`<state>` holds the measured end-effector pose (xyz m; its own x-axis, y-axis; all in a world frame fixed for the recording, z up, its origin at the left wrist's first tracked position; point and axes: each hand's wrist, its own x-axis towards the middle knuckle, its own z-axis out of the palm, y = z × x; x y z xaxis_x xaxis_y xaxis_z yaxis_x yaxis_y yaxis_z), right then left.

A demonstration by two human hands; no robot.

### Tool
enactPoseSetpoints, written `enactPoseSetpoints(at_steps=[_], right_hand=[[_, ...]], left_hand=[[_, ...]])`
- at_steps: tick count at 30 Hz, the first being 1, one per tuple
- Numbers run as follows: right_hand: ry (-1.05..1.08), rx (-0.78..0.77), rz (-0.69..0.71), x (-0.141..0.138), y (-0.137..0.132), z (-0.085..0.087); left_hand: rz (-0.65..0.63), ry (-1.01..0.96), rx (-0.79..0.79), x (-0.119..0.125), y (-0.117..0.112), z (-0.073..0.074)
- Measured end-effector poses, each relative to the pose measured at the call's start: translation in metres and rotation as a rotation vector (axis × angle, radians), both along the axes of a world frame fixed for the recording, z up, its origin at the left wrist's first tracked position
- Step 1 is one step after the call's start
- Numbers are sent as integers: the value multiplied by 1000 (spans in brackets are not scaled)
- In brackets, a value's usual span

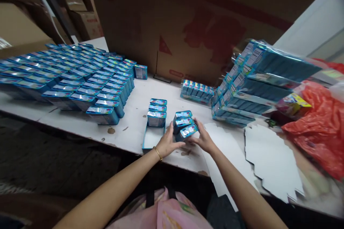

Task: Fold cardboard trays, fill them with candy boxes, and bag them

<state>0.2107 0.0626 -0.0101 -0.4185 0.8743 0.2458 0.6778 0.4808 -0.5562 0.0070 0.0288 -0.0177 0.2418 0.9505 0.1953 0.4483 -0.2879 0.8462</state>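
Note:
My left hand (168,142) and my right hand (202,139) close from both sides on a short row of three small blue tins (184,124) near the table's front edge. The fingers of both hands press against the nearest tin. Just left of them lies an open blue carton tray (151,139) with three more tins (157,111) standing in its far end. A gold bangle sits on my left wrist.
Many blue tins (70,78) fill the white table (134,93) at the left. Shrink-wrapped packs (255,78) are stacked at the right, a smaller pack (196,91) behind. Flat white card blanks (268,154) and a red plastic bag (319,128) lie at right. Large cardboard boxes (201,18) stand behind.

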Motion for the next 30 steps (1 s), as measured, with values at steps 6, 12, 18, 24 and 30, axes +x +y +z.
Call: enactPoseSetpoints(at_steps=[6, 12, 18, 24, 30], right_hand=[[-35, 72, -7, -15, -13, 9], [-297, 250, 170, -24, 4, 36], [-381, 311, 381, -36, 5, 37], [-249, 288, 293, -42, -5, 50], [-53, 280, 291, -92, -12, 71]], left_hand=[[72, -6, 39, 13, 17, -13], [15, 140, 42, 5, 13, -7], [176, 359, 244, -22, -29, 3], [474, 401, 184, -87, -53, -23], [408, 208, 68, -100, -49, -44]])
